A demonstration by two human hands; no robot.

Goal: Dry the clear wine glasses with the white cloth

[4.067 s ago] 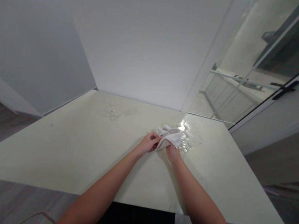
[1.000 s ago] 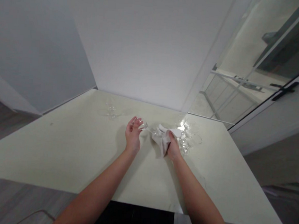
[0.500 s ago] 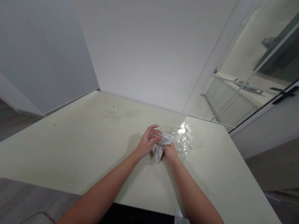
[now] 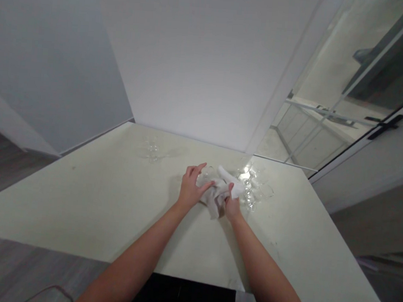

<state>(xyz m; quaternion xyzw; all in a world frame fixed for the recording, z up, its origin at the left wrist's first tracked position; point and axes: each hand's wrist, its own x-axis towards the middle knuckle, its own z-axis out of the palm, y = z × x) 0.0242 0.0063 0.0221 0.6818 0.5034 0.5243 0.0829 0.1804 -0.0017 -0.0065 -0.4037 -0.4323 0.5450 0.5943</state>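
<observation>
My two hands meet over the middle of a pale table (image 4: 91, 198). My right hand (image 4: 232, 204) is closed on a white cloth (image 4: 217, 196) that is bunched around a clear glass (image 4: 207, 172). My left hand (image 4: 191, 188) grips the same glass from the left, thumb pressed on the cloth, index finger stretched over the glass rim. Most of the glass is hidden by the cloth.
Several clear glasses (image 4: 256, 189) stand in a group just right of my hands. Another clear glass (image 4: 152, 151) stands alone at the far left of the table, near the wall. A glass partition and a door with a black handle (image 4: 384, 127) are at the right.
My left hand came in from holding the glass by its end and closed against the cloth. The cloth has shifted round the glass between my hands.
</observation>
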